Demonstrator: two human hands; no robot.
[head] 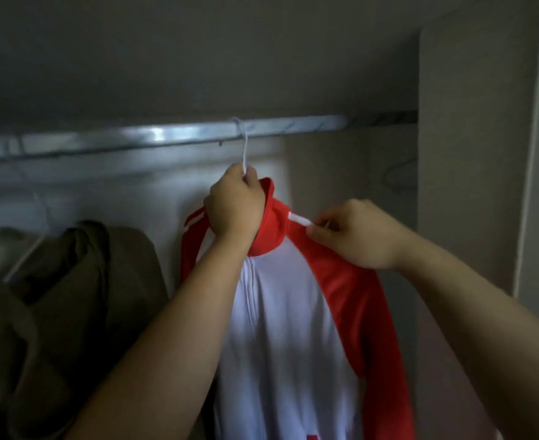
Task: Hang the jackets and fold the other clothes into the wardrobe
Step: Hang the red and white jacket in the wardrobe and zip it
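The red and white jacket (287,312) hangs inside the wardrobe (468,138), in the middle of the view. Its white front with the zip line is turned to the camera, and its red sleeves fall down on both sides. It sits on a white hanger (245,147), and the hook of this hanger goes over the metal rail (166,134), which runs from left to right in the upper part. The left hand (234,208) is closed around the neck of the hanger together with the red collar, just under the rail. The right hand (360,233) is to the right of it and a little lower, and it pinches the cloth at the right shoulder, beside a white stripe. The two hands are apart, each one gripping the jacket. At the left hangs an olive garment (71,296), near the jacket; I cannot tell if the two touch.
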